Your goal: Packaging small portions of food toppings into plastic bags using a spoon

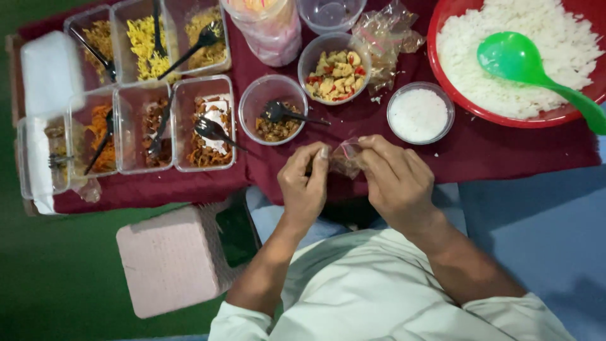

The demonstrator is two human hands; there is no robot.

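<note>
Left hand [304, 183] and right hand [394, 180], both pinched on a small clear plastic bag [346, 156], above the maroon tablecloth [480, 148].

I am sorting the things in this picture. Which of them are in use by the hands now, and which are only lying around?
In use:
- left hand
- right hand
- small clear plastic bag, pinched between both hands

Lying around:
- red bowl of rice
- green spoon
- small tub of white grains
- clear trays of food
- pink stool
</note>
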